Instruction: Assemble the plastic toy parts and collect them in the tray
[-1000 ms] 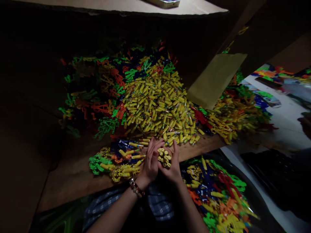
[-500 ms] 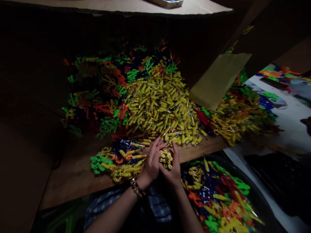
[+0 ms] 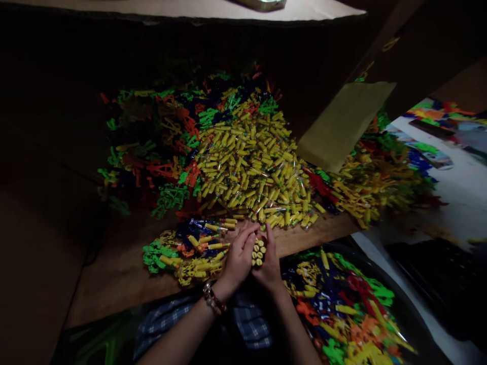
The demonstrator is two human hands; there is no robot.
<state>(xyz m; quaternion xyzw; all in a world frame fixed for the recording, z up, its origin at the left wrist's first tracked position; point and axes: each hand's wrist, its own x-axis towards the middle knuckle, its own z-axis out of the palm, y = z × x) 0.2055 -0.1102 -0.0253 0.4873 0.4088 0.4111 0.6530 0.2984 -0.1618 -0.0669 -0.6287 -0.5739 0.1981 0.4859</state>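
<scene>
A: In the head view, what are the two hands doing?

B: The left hand (image 3: pixel 236 256) and the right hand (image 3: pixel 268 261) are cupping together around a small bundle of short yellow plastic tubes (image 3: pixel 258 252), ends facing up. Both are closing narrowly on it, palms pressing inward, probably so the tubes are staying squared up and none are slipping out.

A: Where is that bundle sitting?

B: Just in front of the big heap of loose yellow plastic tubes (image 3: pixel 251 167) on the brown wooden desk (image 3: pixel 114 279), at the desk's near edge.

A: And around that heap?

B: Left of it, tangled green, orange and yellow plastic frames (image 3: pixel 152 152) are lying; right of it a tan cardboard flap (image 3: pixel 342 124) is leaning. Nearer than the heap, a dark bin of mixed coloured plastic pieces (image 3: pixel 342 304) is standing within easy reach.
</scene>
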